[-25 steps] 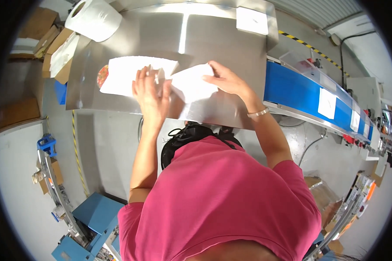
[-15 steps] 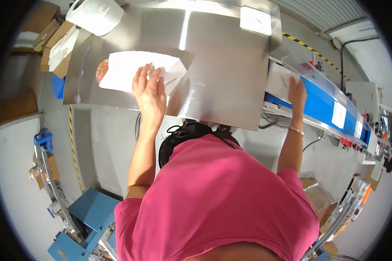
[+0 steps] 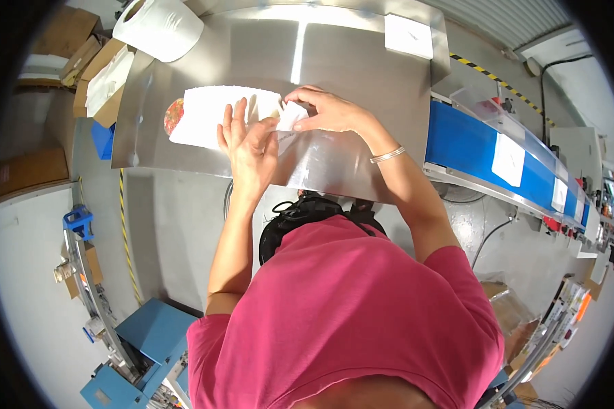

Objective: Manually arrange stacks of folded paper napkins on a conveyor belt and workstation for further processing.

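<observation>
A row of thin white packets (image 3: pixel 205 112), overlapping like a leaning stack, lies on the steel table. A red patterned round piece (image 3: pixel 174 117) shows at its left end. Across the front of the row rests my left hand (image 3: pixel 249 146), its fingers stretched and apart on the packets. My right hand (image 3: pixel 324 112) pinches the white packet (image 3: pixel 292 114) at the right end between thumb and fingers, close to my left thumb. How many packets it grips is hidden.
The steel table (image 3: pixel 361 82) spans the front. A blue conveyor belt (image 3: pixel 457 136) runs off to the right, carrying a flat white packet (image 3: pixel 508 160) and others. A white roll (image 3: pixel 158 31) stands at the back left, a white sheet (image 3: pixel 408 36) lies at the back right. Cardboard boxes (image 3: pixel 106 82) sit left.
My right hand has left the conveyor, where it held a white packet, and come back to the right end of the row. That packet now lies further along the belt.
</observation>
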The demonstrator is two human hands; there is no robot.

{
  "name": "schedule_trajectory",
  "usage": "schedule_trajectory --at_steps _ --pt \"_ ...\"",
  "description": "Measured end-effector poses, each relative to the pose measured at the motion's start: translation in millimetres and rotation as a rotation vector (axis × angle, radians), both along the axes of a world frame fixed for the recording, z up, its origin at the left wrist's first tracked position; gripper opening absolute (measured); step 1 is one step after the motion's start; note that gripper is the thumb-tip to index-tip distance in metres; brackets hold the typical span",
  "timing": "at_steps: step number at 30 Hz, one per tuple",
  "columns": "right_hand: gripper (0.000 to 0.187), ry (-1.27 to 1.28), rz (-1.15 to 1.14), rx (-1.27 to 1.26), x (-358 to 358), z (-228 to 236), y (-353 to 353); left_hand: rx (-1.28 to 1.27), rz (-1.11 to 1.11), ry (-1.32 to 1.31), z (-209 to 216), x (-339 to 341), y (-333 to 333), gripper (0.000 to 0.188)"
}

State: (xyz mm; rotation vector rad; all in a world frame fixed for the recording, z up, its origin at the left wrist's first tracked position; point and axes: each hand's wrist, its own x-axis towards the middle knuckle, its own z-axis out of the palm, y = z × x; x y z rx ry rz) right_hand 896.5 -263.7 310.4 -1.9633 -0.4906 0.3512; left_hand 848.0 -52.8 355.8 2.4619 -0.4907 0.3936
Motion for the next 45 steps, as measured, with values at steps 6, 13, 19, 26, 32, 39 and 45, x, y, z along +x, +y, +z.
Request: schedule_trajectory --at_steps 6,13,19,26,32,39,45 --pt "0.058 0.213 -0.048 0.153 -18.1 -7.1 -7.8 0.006 -0.012 0.046 1.1 0.0 8.1 0.022" --pt "0.055 0.067 0.035 0.103 -9.6 -6.4 2.4 0.074 -0.064 0.04 4.3 1.8 8.9 0.02" --pt "0.042 0.199 -0.387 0.401 -54.3 -37.8 -31.8 0.056 0.057 -0.117 -10.4 13.5 13.1 0.025" --pt "0.048 0.048 -1.175 -0.483 -123.1 -72.0 -207.7 0.104 0.081 -0.168 -18.2 16.0 20.6 0.033" --pt "0.053 -0.404 -1.306 -1.174 -146.1 -40.8 -255.0 0.036 0.072 -0.163 -15.5 15.2 8.4 0.028" --pt "0.053 -0.211 -0.417 -0.043 -41.9 2.0 -54.0 0.043 0.073 -0.101 -11.1 9.0 10.5 0.025" --pt "0.048 -0.064 0.065 -0.027 15.2 -5.1 16.2 0.032 0.031 -0.086 -7.1 13.6 13.0 0.027"
